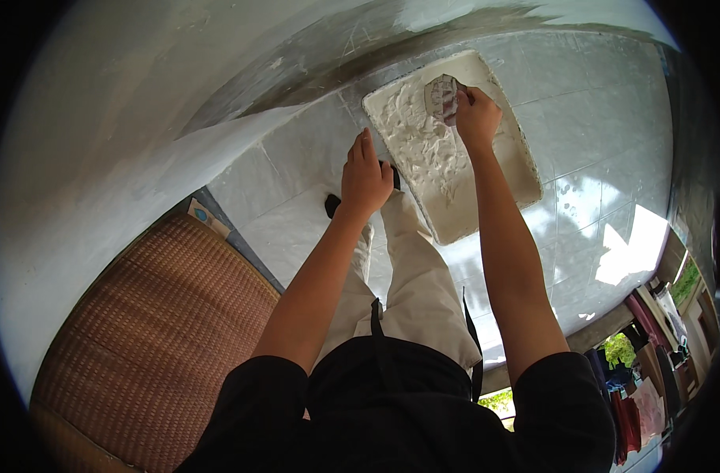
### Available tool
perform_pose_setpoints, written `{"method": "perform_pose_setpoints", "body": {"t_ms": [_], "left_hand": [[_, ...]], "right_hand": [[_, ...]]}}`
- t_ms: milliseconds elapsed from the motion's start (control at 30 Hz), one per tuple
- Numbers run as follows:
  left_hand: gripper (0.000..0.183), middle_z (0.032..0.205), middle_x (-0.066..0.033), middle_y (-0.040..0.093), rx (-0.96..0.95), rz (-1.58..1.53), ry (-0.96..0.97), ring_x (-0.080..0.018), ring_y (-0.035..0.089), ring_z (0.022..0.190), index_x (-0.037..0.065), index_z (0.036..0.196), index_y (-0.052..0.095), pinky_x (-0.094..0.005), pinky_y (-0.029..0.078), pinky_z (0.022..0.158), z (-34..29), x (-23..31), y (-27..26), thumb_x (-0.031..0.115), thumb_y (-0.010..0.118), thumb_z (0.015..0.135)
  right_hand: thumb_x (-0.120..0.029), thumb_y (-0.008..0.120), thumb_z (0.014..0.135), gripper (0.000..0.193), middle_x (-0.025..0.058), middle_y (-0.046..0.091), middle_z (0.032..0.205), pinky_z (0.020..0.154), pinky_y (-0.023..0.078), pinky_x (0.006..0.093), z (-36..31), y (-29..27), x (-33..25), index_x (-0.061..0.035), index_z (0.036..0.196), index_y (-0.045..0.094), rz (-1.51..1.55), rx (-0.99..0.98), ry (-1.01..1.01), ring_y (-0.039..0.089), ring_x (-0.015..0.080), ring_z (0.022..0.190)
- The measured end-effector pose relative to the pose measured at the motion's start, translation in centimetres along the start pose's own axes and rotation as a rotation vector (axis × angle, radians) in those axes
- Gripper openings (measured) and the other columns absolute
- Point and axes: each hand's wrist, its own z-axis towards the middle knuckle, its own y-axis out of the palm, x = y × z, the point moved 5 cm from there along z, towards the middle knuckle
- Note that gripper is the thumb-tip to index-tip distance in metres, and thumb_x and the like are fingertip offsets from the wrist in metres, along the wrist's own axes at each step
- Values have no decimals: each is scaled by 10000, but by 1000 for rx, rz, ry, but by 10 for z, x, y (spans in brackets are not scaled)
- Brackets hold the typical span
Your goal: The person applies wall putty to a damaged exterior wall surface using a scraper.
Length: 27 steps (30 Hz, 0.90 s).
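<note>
A shallow rectangular tray (450, 235) lies on the floor ahead of me, with thick off-white plaster (403, 118) spread unevenly inside it. Over the far half of the tray, my right hand (478, 120) is closed on a flat scraper (442, 96) whose blade is smeared with plaster. The scraper meets the plaster surface; the fingers partly hide its handle. My left hand (366, 177) hovers just outside the tray's left side, holding nothing, its fingers stretched forward and slightly apart.
A wall (139, 94) with patchy grey and whitish areas curves along the left and far side. A woven brown panel (163, 323) stands at the lower left. Grey tiles cover the floor (565, 142). Clothes (628, 418) hang at the lower right. My feet are beside the tray.
</note>
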Motion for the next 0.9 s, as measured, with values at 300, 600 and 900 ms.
{"method": "perform_pose_setpoints", "body": {"t_ms": [300, 600, 900], "left_hand": [[712, 1401, -288, 381, -10, 4, -18, -424, 416, 1276, -83, 1435, 234, -486, 407, 1029, -8, -4, 3, 150, 557, 844], [718, 1387, -287, 395, -14, -9, -27, -425, 423, 1266, -80, 1436, 232, -489, 406, 1026, -10, -3, 2, 151, 556, 839], [719, 1376, -288, 403, -24, -19, -42, -425, 425, 1265, -73, 1437, 230, -487, 408, 1026, -13, -6, 0, 140, 565, 837]], "right_hand": [[-171, 673, 775, 157, 179, 662, 723, 671, 504, 425, 19, 7, 9, -20, 801, 705, -92, -105, -34, 647, 360, 682], [-200, 685, 759, 181, 174, 665, 722, 674, 507, 412, 20, 8, 20, -26, 802, 708, -83, -133, 2, 651, 349, 677], [-219, 706, 772, 210, 153, 691, 748, 691, 516, 376, 2, 9, 31, -28, 858, 728, -15, -85, 155, 677, 298, 694]]}}
